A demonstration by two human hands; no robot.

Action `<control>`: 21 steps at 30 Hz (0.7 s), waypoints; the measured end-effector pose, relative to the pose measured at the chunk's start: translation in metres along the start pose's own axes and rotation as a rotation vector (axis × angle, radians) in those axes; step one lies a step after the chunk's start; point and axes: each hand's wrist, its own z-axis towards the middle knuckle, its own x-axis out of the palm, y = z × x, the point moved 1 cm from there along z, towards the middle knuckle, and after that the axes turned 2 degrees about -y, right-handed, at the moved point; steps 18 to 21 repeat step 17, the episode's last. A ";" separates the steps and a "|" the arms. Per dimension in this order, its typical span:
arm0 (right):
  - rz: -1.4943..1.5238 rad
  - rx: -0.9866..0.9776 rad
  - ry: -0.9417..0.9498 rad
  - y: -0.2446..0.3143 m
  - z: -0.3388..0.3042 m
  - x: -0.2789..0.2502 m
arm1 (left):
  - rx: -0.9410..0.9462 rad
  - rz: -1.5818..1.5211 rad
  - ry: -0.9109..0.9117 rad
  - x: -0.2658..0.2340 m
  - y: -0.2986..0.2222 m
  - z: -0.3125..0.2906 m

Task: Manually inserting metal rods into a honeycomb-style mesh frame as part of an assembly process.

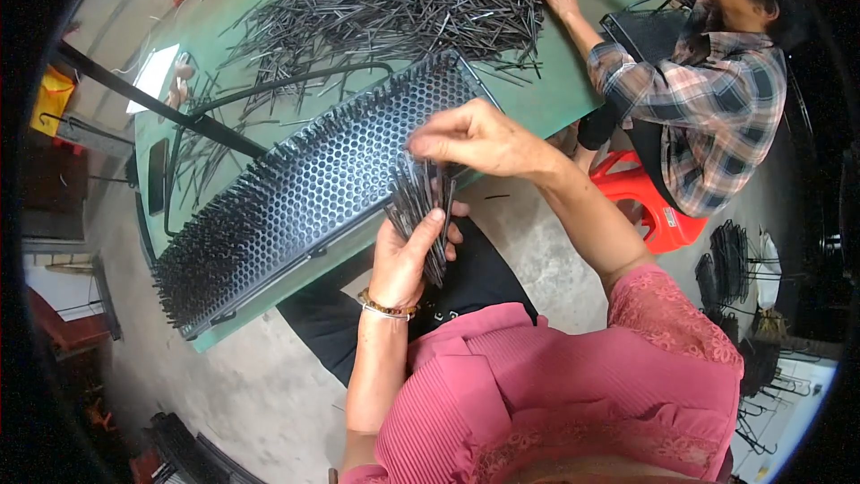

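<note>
My left hand [403, 255] is wrapped round a bundle of thin black strips [414, 200], which stand roughly upright in front of my lap. Just above the bundle's upper ends is my right hand [484, 137], its thumb and fingers pinched together; whatever they hold, if anything, is hidden. Behind both hands a long black frame with a honeycomb of holes [336, 181] lies slanted across the table edge. Black strips [210, 233] stand packed in its holes at the left end and in a row along the far edge.
A big heap of loose black strips [394, 9] covers the far part of the green table [560, 81]. At the right, a co-worker in a checked shirt [708, 108] reaches to the heap, beside a red stool [645, 202]. A phone [159, 175] lies on the table's left side.
</note>
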 end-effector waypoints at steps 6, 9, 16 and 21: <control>0.138 0.158 0.092 0.004 0.005 0.012 | -0.047 0.007 0.060 -0.005 -0.005 -0.008; 0.127 0.168 -0.001 -0.003 0.008 0.012 | -0.067 -0.046 0.051 -0.011 0.001 -0.008; -0.215 -0.418 -0.544 0.014 0.036 -0.010 | -0.073 -0.148 -0.062 -0.007 -0.001 0.001; -0.218 -0.418 -0.545 0.014 0.036 -0.011 | -0.063 -0.169 -0.096 -0.004 -0.003 0.002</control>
